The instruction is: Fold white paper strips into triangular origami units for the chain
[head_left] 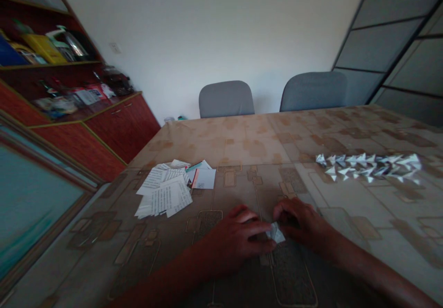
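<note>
Between my two hands, just above the patterned tablecloth, is a small piece of folded white paper [277,234]. My left hand [238,235] pinches its left side, index finger along the top and thumb below. On the other side, my right hand [296,219] has its fingers curled in and closed against the paper's right edge; the fingertips are partly hidden. Left of my hands lies a loose pile of cut printed paper sheets [168,195]. A long row of pointed folded paper pieces [370,164] lies to the right, farther back.
The table [242,142] has a brown-patterned cover. Two grey chairs [226,99] stand at its far side against a white wall. To the left is a reddish wooden cabinet [121,123] with shelves of household items. Grey panelled doors [387,45] are at the right.
</note>
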Tool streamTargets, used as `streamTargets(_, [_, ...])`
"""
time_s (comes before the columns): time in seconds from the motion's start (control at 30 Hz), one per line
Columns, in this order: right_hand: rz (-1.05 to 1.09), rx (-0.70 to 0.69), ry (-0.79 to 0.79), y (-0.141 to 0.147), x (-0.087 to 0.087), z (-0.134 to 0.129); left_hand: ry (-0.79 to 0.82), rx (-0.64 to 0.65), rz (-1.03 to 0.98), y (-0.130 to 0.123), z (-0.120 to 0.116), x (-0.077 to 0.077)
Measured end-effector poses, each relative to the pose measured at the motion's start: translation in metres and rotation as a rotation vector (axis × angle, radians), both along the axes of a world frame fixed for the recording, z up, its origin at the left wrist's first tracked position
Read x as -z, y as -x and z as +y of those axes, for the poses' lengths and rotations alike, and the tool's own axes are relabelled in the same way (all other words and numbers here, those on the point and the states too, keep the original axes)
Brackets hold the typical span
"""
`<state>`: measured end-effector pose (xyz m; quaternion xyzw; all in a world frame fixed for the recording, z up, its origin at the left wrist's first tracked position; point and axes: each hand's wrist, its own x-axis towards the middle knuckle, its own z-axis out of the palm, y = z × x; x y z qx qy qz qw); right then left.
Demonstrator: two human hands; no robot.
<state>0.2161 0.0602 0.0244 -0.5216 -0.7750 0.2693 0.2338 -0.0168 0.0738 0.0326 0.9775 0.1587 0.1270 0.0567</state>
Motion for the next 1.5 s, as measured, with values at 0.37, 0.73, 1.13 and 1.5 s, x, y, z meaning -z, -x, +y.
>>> streamTargets(0.37, [-0.096,0.096,-0.031,0.009,0.002,-0.004,0.034,-0.039,0.003,-0.002,-0.002,0.001])
streamTargets(0.73, [-0.062,-0.042,-0.082,0.0,0.003,-0.001,0.071,-0.112,0.002,-0.002,-0.005,0.0])
streamTargets(1.13, [0.006,-0.031,-0.109,0.002,-0.001,-0.003,0.321,-0.127,-0.259,0.003,-0.002,0.007])
streamTargets(1.5, [0.077,-0.025,-0.088,0.005,0.001,-0.006,0.408,-0.553,-0.279,-0.028,-0.006,0.009])
